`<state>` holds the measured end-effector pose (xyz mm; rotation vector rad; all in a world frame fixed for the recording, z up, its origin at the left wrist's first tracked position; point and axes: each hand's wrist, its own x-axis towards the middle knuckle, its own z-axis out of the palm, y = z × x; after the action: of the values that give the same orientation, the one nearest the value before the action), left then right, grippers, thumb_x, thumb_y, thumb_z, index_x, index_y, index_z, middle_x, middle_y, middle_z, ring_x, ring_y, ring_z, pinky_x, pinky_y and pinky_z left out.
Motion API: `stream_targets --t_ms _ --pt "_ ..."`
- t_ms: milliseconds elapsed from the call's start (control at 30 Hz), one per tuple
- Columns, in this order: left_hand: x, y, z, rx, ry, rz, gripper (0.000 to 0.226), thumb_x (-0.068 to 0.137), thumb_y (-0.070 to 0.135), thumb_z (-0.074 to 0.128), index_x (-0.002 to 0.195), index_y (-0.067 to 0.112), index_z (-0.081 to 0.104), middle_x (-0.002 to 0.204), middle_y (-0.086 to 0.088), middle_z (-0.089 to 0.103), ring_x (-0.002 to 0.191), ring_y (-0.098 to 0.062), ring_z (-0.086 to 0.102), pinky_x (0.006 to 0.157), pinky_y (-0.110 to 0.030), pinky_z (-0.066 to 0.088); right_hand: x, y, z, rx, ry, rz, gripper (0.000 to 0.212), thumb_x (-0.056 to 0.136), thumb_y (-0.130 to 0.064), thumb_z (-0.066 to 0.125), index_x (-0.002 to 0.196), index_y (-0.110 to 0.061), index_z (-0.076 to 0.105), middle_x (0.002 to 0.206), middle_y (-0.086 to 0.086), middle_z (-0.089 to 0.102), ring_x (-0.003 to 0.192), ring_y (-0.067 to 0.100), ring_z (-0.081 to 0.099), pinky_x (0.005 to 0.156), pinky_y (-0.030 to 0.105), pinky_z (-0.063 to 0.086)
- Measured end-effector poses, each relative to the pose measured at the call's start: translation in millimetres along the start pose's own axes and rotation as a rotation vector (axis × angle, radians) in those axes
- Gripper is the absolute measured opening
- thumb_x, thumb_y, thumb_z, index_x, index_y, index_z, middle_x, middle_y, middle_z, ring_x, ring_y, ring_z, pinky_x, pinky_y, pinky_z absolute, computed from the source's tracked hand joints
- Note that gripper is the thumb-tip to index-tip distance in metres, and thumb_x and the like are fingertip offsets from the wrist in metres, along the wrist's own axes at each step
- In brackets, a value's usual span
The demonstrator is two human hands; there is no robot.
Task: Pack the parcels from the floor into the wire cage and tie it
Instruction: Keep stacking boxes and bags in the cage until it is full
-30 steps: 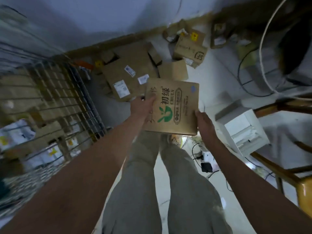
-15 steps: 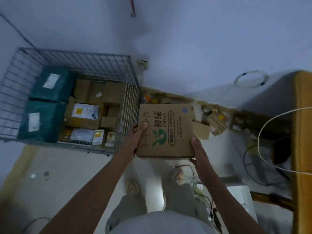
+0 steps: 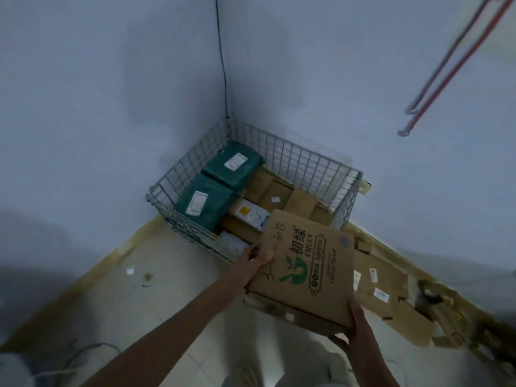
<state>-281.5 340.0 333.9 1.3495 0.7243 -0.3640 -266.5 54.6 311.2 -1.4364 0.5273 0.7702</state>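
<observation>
I hold a flat brown cardboard box [image 3: 307, 263] with a green logo and printed characters, tilted, just in front of the wire cage [image 3: 301, 160] in the room's corner. My left hand [image 3: 252, 259] grips its left edge, thumb on top. My right hand [image 3: 353, 328] grips its near right corner from below. Inside the cage lie two green wrapped parcels [image 3: 220, 185] with white labels, several brown boxes [image 3: 279, 195] and a white-labelled packet [image 3: 250, 216].
More flattened brown cartons [image 3: 388, 291] with labels lie on the floor along the right wall. White walls meet behind the cage; a black cable [image 3: 222, 57] runs down the corner. Red pipes [image 3: 446, 62] hang at the upper right. Pale tiled floor [image 3: 134, 297] spreads to the left.
I have carried the box from the floor pile round toward the cage; my view swung so the cage now sits ahead in the corner. Both hands keep their hold.
</observation>
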Motion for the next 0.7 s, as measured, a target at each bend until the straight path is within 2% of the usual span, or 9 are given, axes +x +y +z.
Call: stream_targets --t_ms 67,133,200,267,333,467,533,633,700 --pt "4.6 8.1 -38.1 0.012 -0.009 -0.015 0.067 0.095 0.052 0.065 0.15 0.024 0.039 0.137 -0.002 0.06 0.115 -0.018 0.064 0.083 -0.027 0.057 7.4 -6.6 36.5 -0.003 -0.022 0.049 0.089 0.067 -0.082 0.067 0.143 -0.04 0.051 0.133 0.0 0.066 0.121 0.028 0.061 0.097 0.053 0.053" --pt "17.4 19.4 -74.9 0.034 -0.018 -0.03 0.071 0.09 0.06 0.068 0.147 0.026 0.045 0.133 -0.001 0.064 0.114 -0.019 0.067 0.089 -0.033 0.06 26.7 -16.9 70.1 0.001 -0.011 0.11 0.08 0.078 -0.072 0.061 0.148 -0.037 0.045 0.141 0.004 0.058 0.123 0.031 0.057 0.1 0.054 0.049" --pt "34.3 30.2 -109.5 0.049 -0.005 -0.042 0.07 0.084 0.067 0.07 0.141 0.03 0.053 0.128 0.0 0.069 0.112 -0.02 0.07 0.096 -0.041 0.059 43.9 -31.9 108.0 0.003 -0.003 0.14 0.066 0.091 -0.063 0.056 0.149 -0.036 0.043 0.145 0.006 0.054 0.122 0.032 0.055 0.094 0.05 0.049" --pt "50.9 43.0 -143.3 0.015 0.053 -0.051 0.061 0.086 0.064 0.069 0.136 0.031 0.057 0.12 0.001 0.074 0.106 -0.02 0.073 0.093 -0.042 0.061 67.3 -42.5 146.2 -0.017 -0.013 0.13 0.06 0.093 -0.06 0.055 0.146 -0.033 0.046 0.141 0.007 0.057 0.12 0.031 0.058 0.085 0.044 0.053" --pt "60.4 51.6 -173.3 0.005 0.14 -0.068 0.052 0.09 0.059 0.068 0.133 0.032 0.06 0.111 0.003 0.077 0.098 -0.019 0.076 0.086 -0.039 0.062 88.4 -44.0 180.0 -0.061 -0.028 0.133 0.063 0.089 -0.065 0.058 0.141 -0.03 0.052 0.133 0.006 0.064 0.115 0.029 0.064 0.081 0.043 0.057" --pt "96.3 62.7 -249.2 -0.015 0.198 -0.043 0.043 0.095 0.051 0.066 0.132 0.028 0.062 0.109 0.003 0.077 0.094 -0.017 0.076 0.077 -0.032 0.062 131.6 -51.7 252.9 -0.125 -0.097 0.1 0.092 0.061 -0.086 0.069 0.136 -0.034 0.06 0.125 0.001 0.072 0.111 0.028 0.071 0.095 0.052 0.057" --pt "116.1 69.7 -285.0 -0.015 0.17 -0.022 0.042 0.097 0.046 0.066 0.133 0.025 0.062 0.11 0.001 0.077 0.094 -0.018 0.076 0.081 -0.034 0.062 150.5 -51.7 287.5 -0.122 -0.086 0.106 0.093 0.061 -0.083 0.071 0.137 -0.032 0.06 0.122 0.002 0.074 0.109 0.028 0.072 0.095 0.054 0.057" --pt "164.4 73.0 -343.4 -0.019 0.11 -0.041 0.044 0.098 0.04 0.065 0.137 0.021 0.056 0.118 -0.004 0.073 0.102 -0.023 0.073 0.091 -0.042 0.061 172.5 -51.1 352.8 -0.079 0.016 0.137 0.091 0.059 -0.078 0.076 0.135 -0.029 0.063 0.122 0.004 0.074 0.111 0.029 0.071 0.093 0.052 0.059" --pt "196.9 78.9 -382.7 0.02 0.037 -0.072 0.051 0.097 0.045 0.067 0.14 0.022 0.051 0.124 -0.003 0.069 0.109 -0.023 0.07 0.098 -0.046 0.058 181.2 -50.8 401.9 -0.055 0.093 0.095 0.075 0.068 -0.077 0.07 0.128 -0.032 0.066 0.125 0.003 0.072 0.115 0.028 0.068 0.092 0.05 0.058"
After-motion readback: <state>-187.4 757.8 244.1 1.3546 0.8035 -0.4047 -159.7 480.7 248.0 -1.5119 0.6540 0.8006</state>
